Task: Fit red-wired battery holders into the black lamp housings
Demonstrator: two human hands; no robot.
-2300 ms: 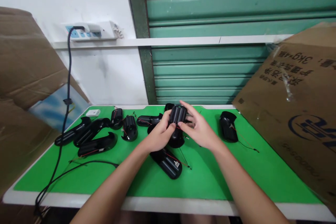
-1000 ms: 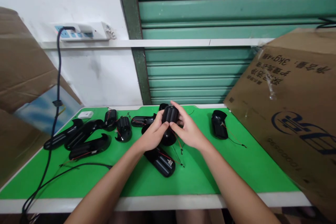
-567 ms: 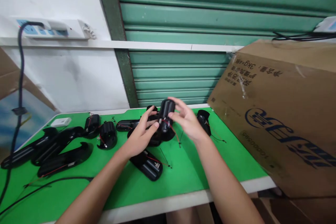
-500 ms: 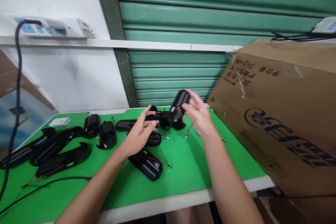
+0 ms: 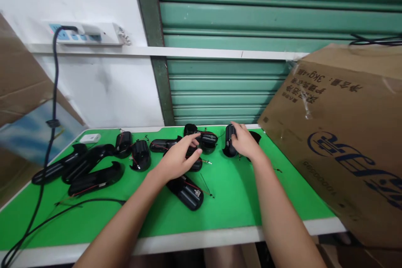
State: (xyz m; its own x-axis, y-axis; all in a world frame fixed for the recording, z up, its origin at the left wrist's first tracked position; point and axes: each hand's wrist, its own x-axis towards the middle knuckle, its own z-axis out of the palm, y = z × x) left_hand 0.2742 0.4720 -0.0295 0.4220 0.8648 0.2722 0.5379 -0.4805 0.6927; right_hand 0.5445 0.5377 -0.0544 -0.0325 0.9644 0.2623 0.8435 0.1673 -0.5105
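My right hand point(image 5: 245, 141) grips a black, rounded plastic housing point(image 5: 230, 140) near the back of the green tabletop, thumb and fingers about its sides. Another black piece point(image 5: 255, 137) is partly hidden behind that hand. Hovering over a cluster of black housings, my left hand point(image 5: 179, 157) has its fingers stretched out and thumb apart, with nothing held. Under and beside it are a housing point(image 5: 209, 141) with a red wire, a long one point(image 5: 161, 145) and a housing point(image 5: 190, 194) with thin wires nearer the front. Whether the left fingers touch any is unclear.
Several more black housings point(image 5: 94, 180) lie at the left, near a small white box point(image 5: 90, 138). A black cable point(image 5: 54, 92) runs from a power strip point(image 5: 84, 33) down across the table. A large cardboard box point(image 5: 339, 134) borders the right side.
My right hand has lowered the black housing from the air to the back of the table, moving right. My left hand stays over the cluster, while the view has shifted left.
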